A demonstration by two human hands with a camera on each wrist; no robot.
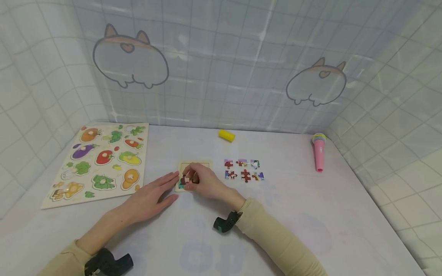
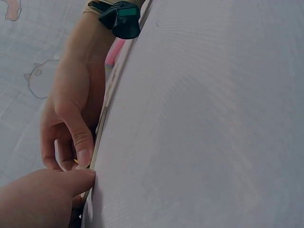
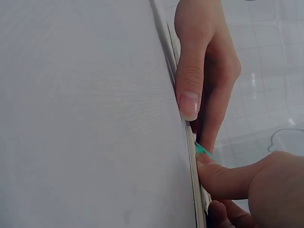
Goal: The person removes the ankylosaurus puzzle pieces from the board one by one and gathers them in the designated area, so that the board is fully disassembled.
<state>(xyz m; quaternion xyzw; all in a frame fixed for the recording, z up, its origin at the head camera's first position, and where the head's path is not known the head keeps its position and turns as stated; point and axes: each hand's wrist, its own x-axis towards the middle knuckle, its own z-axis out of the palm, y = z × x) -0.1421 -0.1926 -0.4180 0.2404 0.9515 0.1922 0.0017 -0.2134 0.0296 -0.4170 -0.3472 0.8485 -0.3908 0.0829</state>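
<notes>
A small wooden jigsaw tray lies on the table in the head view, with printed pieces partly hidden under the fingers. My left hand lies flat beside it, straight fingertips touching its left edge. Over the tray, my right hand curls its fingers and thumb and pinches a jigsaw piece. In the right wrist view this teal-edged piece sits tilted at the tray's edge by the thumb; most of it is hidden. Several loose jigsaw pieces lie in two rows to the right of the tray.
A vegetable peg board occupies the table's left side. Behind the loose pieces lies a yellow cylinder. A pink toy microphone is at the far right. Tile-patterned walls enclose the back and sides.
</notes>
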